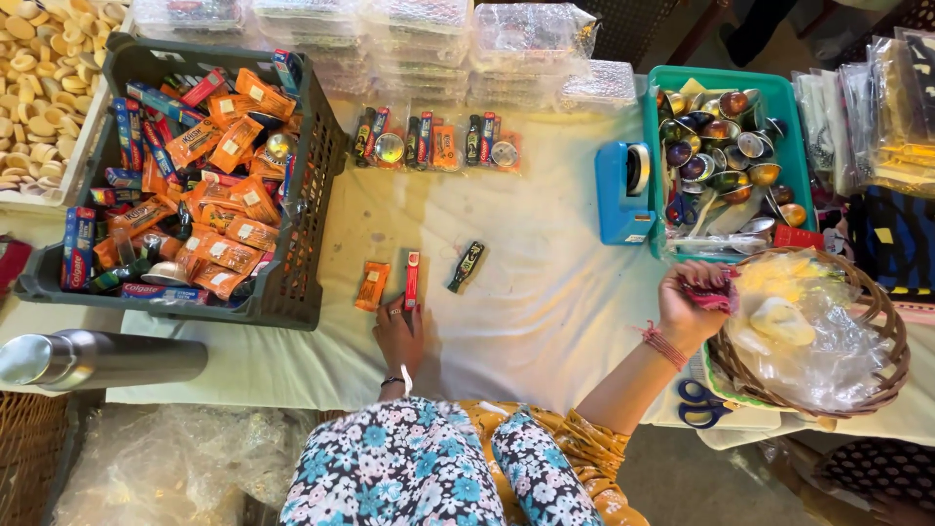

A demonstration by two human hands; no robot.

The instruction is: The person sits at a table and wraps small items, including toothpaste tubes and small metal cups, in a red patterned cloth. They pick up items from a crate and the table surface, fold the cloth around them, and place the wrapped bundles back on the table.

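The left hand's fingers (394, 314) rest spread on the small red tube (412, 280), between an orange sachet (372, 285) at nine o'clock and a dark bottle (467, 266) at three; the right hand (693, 302) pinches a pink bundle (709, 290) above the wicker basket (881, 390); finished packs (438, 142) line twelve o'clock, the dark crate (302, 282) looks full; pale cloth covers the bench (545, 321).

We see a table draped in pale cream cloth (545, 292), a dark plastic crate (302, 282) at its left, just right of the crate an orange sachet (371, 285), a slim red box (412, 280) and a small dark bottle (466, 267), farther right a blue tape dispenser (621, 195), a teal plastic tub (651, 146) and a woven wicker basket (877, 390)
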